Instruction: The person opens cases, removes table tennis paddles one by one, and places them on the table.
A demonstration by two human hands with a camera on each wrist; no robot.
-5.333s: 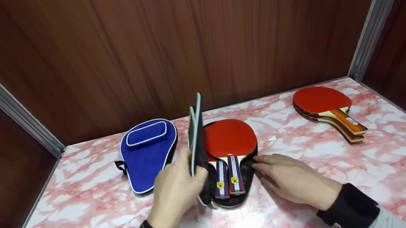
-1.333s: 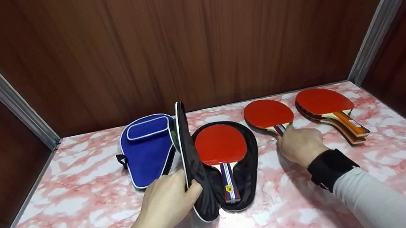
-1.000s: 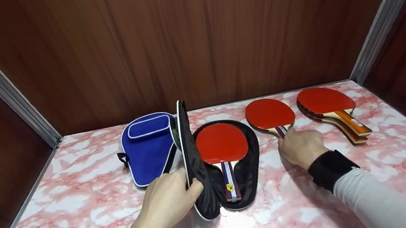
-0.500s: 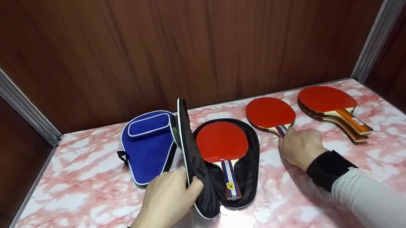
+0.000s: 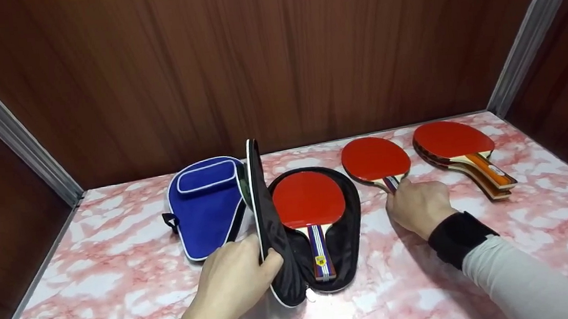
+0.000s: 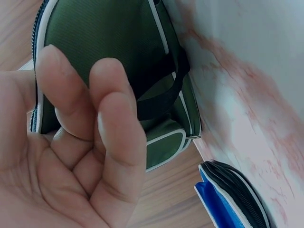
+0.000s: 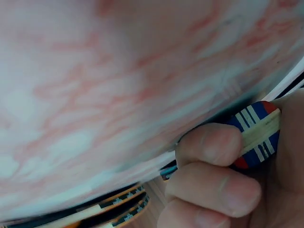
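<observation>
A black-lined paddle case (image 5: 344,236) lies open on the pink marble table (image 5: 109,277). One red paddle (image 5: 309,202) with a striped handle lies inside it. My left hand (image 5: 233,282) grips the case's raised lid (image 5: 263,218) and holds it upright; the lid's green outside (image 6: 109,61) with a black strap shows in the left wrist view. My right hand (image 5: 419,204) grips the striped handle (image 7: 256,135) of a second red paddle (image 5: 375,159), which lies on the table right of the case.
A closed blue case (image 5: 205,207) lies left of the open one. A stack of red paddles (image 5: 460,151) sits at the back right. Wood-panel walls (image 5: 275,57) close in the back and both sides.
Five seconds ago both paddles lay in the case and my right hand rested at its edge. Since then one paddle has come out to the table on the right. Over the last second nothing has moved.
</observation>
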